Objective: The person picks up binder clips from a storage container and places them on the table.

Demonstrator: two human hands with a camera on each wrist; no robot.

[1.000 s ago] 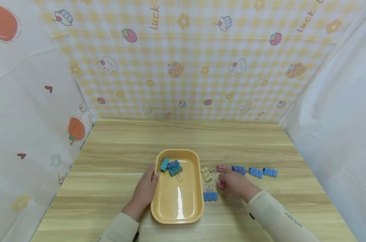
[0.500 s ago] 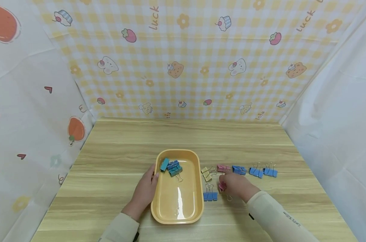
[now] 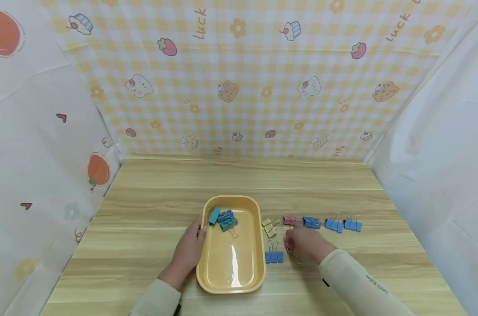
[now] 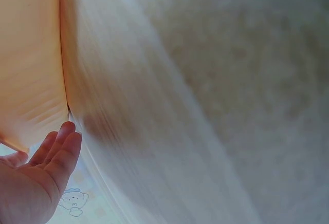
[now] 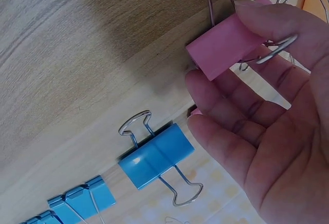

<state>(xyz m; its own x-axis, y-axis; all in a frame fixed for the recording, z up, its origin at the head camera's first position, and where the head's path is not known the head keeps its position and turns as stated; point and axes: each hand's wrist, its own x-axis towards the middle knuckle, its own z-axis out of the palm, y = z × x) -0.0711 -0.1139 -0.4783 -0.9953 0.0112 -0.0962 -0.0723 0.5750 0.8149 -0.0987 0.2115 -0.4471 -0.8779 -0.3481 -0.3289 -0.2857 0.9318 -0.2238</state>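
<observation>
My left hand (image 3: 188,248) rests against the left side of the yellow tray (image 3: 200,267), its fingers fairly straight along the outer wall and the thumb by the rim. In the right wrist view, my right hand (image 5: 288,126) pinches a pink binder clip (image 5: 226,47) between thumb and fingers. That clip is low over the table, just right of the tray, partly hidden by the hand in the head view. Close around it are a second pink binder clip (image 3: 291,220), a yellow binder clip (image 3: 269,228) and a blue binder clip (image 3: 274,257).
Teal binder clips (image 3: 229,224) and a dark blue one (image 3: 225,215) lie in the tray's far left corner. More blue binder clips (image 3: 334,225) form a row to the right on the wooden table (image 3: 152,193). Printed cloth (image 3: 239,87) hangs behind and at the sides.
The pink clip in my right hand has shifted and turned slightly, with little movement of the hand. My left hand and the tray stay in place.
</observation>
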